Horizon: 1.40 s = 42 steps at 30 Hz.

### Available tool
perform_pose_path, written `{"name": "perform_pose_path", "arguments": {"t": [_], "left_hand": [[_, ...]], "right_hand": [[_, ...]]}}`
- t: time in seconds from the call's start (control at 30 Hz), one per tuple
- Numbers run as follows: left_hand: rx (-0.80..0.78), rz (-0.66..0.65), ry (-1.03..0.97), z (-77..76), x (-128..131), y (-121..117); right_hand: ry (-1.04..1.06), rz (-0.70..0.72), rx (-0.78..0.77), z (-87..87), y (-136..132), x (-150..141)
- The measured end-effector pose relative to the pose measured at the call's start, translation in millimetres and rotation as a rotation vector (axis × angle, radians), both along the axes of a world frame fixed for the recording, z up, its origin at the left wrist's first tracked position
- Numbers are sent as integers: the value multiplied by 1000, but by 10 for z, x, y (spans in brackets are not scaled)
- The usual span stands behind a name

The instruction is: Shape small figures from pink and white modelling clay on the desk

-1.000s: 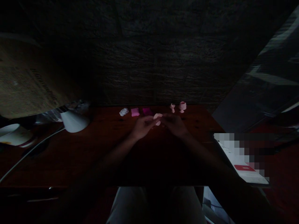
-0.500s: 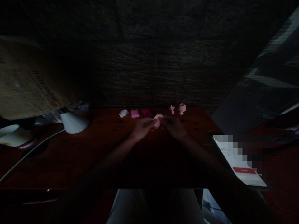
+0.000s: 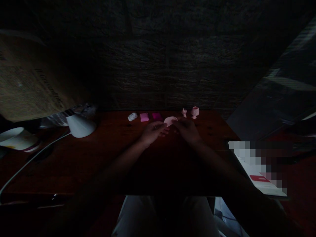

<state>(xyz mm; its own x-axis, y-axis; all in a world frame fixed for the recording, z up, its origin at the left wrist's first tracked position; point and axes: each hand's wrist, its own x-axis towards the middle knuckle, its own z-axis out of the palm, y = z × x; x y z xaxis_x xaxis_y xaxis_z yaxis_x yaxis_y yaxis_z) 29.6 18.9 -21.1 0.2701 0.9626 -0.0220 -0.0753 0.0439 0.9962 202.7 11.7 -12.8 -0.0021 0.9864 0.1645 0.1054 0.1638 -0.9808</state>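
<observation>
Between my two hands, just above the dark wooden table (image 3: 103, 158), is a flat, rounded pale pink piece that looks like modelling clay (image 3: 170, 121). My left hand (image 3: 152, 133) pinches its left edge between thumb and fingers. On the opposite edge, my right hand (image 3: 188, 129) grips it the same way. Behind my hands lie a white lump (image 3: 132, 116), a pink square block (image 3: 144, 117) and a magenta square block (image 3: 157, 116). To their right stand a small pink stemmed shape (image 3: 184, 112) and a larger pink goblet-like cup (image 3: 195, 112).
A white cone-shaped lamp base (image 3: 81, 126) with a cable stands at left, near a paper cup (image 3: 18, 139) and a large brown paper bag (image 3: 29, 79). A bright screen (image 3: 256, 174) lies at right. The dark wall (image 3: 158, 59) rises behind the table.
The pink piece has turned from tilted upright to lying more sideways, and its broad face shows more. Both hands still hold it. The whole view has shifted slightly.
</observation>
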Motion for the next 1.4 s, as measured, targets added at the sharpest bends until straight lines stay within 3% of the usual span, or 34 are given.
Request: {"name": "perform_pose_path", "arguments": {"t": [0.17, 0.37, 0.6, 0.8, 0.9, 1.1, 1.4], "left_hand": [[19, 177, -60, -13, -20, 51], [67, 223, -113, -10, -10, 41], [168, 227, -17, 21, -16, 34], [436, 138, 146, 27, -40, 10], [469, 76, 140, -9, -16, -7], [368, 77, 49, 14, -10, -4], [261, 112, -2, 33, -10, -1]], "right_hand": [[-56, 85, -130, 6, -28, -16], [-154, 154, -169, -23, -43, -9], [-82, 175, -175, -3, -56, -14], [133, 154, -352, 85, -97, -38], [242, 123, -414, 110, -96, -23], [309, 192, -367, 132, -93, 2], [39, 230, -109, 68, -107, -20]]}}
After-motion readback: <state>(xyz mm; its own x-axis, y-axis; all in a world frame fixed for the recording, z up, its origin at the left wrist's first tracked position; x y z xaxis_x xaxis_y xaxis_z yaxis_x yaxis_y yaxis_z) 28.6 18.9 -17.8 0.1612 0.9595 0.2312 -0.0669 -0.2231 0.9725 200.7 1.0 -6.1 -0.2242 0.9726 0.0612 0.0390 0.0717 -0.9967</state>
